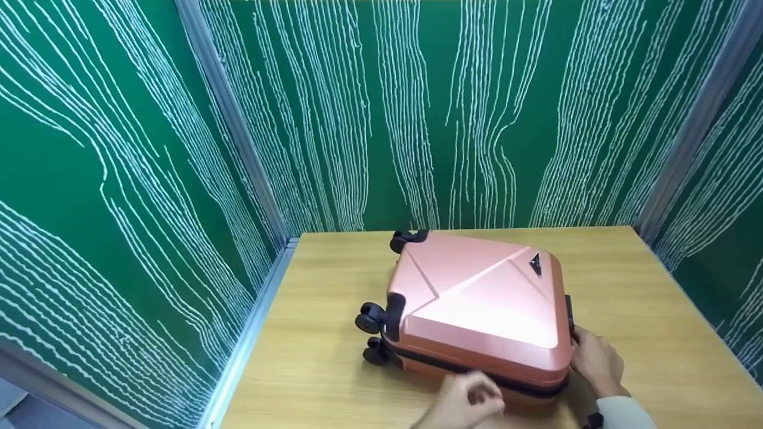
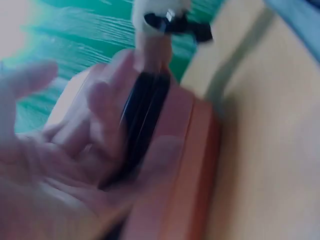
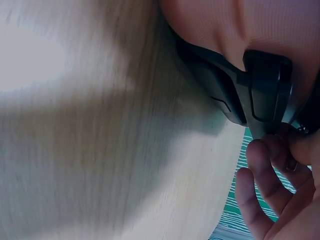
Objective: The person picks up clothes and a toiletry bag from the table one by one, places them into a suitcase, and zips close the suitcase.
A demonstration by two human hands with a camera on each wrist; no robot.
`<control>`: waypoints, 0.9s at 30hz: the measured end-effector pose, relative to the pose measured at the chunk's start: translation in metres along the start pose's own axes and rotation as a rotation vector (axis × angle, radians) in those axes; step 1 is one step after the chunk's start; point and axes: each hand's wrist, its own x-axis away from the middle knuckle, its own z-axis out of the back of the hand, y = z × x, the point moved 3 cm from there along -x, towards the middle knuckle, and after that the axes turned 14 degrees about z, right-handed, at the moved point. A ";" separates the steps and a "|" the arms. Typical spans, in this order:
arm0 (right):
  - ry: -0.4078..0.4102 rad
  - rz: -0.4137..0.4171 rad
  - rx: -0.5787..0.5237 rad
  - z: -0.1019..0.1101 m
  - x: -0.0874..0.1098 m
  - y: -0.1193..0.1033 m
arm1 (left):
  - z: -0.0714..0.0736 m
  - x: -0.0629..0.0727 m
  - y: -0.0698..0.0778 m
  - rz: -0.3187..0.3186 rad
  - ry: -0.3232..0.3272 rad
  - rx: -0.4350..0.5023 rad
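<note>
A pink hard-shell suitcase [image 1: 477, 298] lies flat on the wooden table, its black wheels [image 1: 371, 318] pointing left. My right hand [image 1: 598, 360] is at the suitcase's right end, beside the black handle [image 3: 267, 90]. In the right wrist view, its thumb and forefinger pinch at a small metal zipper pull [image 3: 302, 129], largely covered by the fingers; the other fingers are bent loosely. My left hand [image 1: 465, 400] is by the near side with fingers loosely curled, holding nothing visible. The left wrist view blurs it beside the black strip [image 2: 142, 120] along the suitcase's side.
Green panels with white wavy lines [image 1: 334, 119] stand behind and on both sides of the table [image 1: 310, 381]. Grey metal posts [image 1: 238, 119] frame the corners. A black band [image 1: 593, 420] circles the right wrist below a light sleeve [image 1: 623, 412].
</note>
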 end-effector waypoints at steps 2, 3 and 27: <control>-0.003 -0.004 -0.003 0.000 0.000 0.000 | 0.016 -0.005 0.009 -0.250 0.233 -0.322; -0.006 -0.006 -0.008 0.000 0.000 -0.001 | 0.024 -0.008 0.013 -0.330 0.365 -0.462; 0.027 0.018 -0.007 0.001 -0.002 0.000 | 0.008 -0.078 0.023 -0.176 0.641 -1.349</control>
